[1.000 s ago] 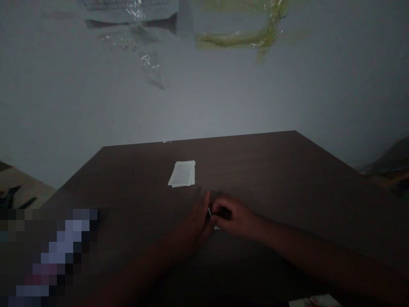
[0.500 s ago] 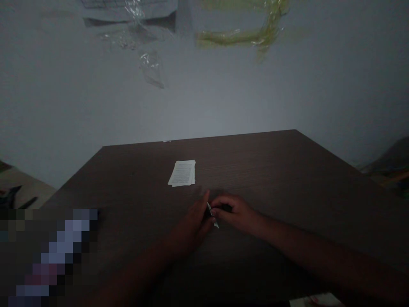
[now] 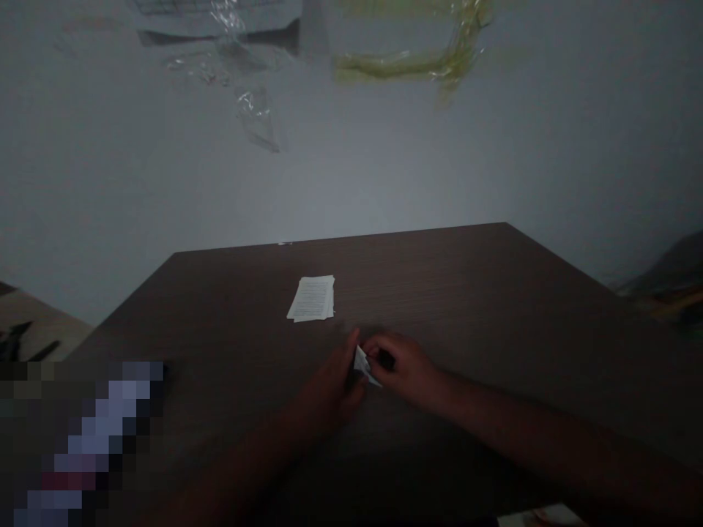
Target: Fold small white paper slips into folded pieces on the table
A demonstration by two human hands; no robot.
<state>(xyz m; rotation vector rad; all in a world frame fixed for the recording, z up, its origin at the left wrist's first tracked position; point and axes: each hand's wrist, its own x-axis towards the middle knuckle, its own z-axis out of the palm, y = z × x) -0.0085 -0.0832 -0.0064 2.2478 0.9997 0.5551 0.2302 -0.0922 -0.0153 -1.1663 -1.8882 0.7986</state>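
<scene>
A small folded piece of white paper (image 3: pixel 363 364) sits between my two hands, low over the dark brown table (image 3: pixel 494 307). My left hand (image 3: pixel 332 380) presses against its left side, fingers close together. Closed fingers of my right hand (image 3: pixel 403 369) pinch its right side. A little farther back on the table lies a small stack of printed paper slips (image 3: pixel 312 298), untouched. The room is dim.
A pale wall (image 3: pixel 351 176) rises behind the table, with clear and yellowish tape and plastic (image 3: pixel 417 58) stuck near its top. A white paper corner (image 3: pixel 541 516) shows at the near right edge. Dark objects (image 3: pixel 16 348) lie on a lighter surface at far left.
The folded paper now shows more of its face between my fingers, opened out from a thin edge. Both hands stay in nearly the same spot.
</scene>
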